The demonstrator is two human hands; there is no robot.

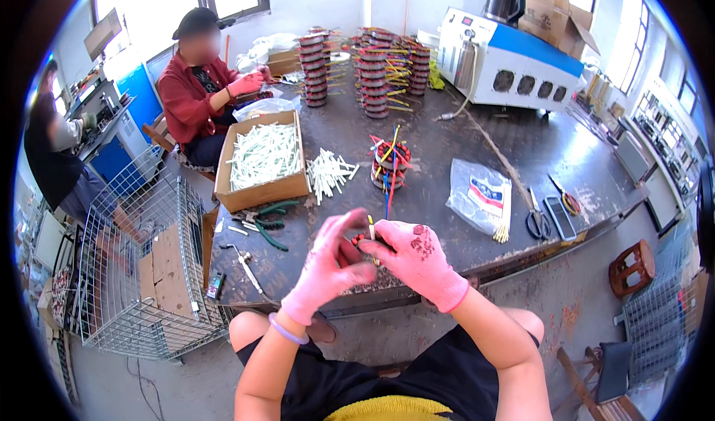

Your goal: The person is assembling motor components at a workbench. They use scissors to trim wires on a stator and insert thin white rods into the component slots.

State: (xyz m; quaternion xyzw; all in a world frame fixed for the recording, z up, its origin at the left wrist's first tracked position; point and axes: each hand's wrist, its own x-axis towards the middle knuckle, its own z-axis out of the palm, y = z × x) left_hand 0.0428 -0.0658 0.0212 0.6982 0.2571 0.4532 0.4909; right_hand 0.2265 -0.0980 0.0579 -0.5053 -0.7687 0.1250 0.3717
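Both my hands wear pink gloves and meet near the table's front edge. My right hand [417, 256] is closed, its thumb and fingers pinching a small wound coil part with red windings [359, 239]. A short pale, yellow-tipped piece sticks up by its fingertips. Curved around the left side of that part, my left hand [328, 261] has its thumb and index finger spread apart. Most of the part is hidden by the gloves. Just beyond my hands stands a short stack of wound ring cores [390, 164], with red, blue and yellow wires.
A cardboard box of white tubes [264, 160] stands left, loose tubes [328, 174] beside it. Green-handled pliers [269, 224] and a small torch tool [252, 272] lie nearer. Right are a plastic bag [480, 198], scissors [537, 220] and a phone [560, 218]. A person [205, 93] sits far left.
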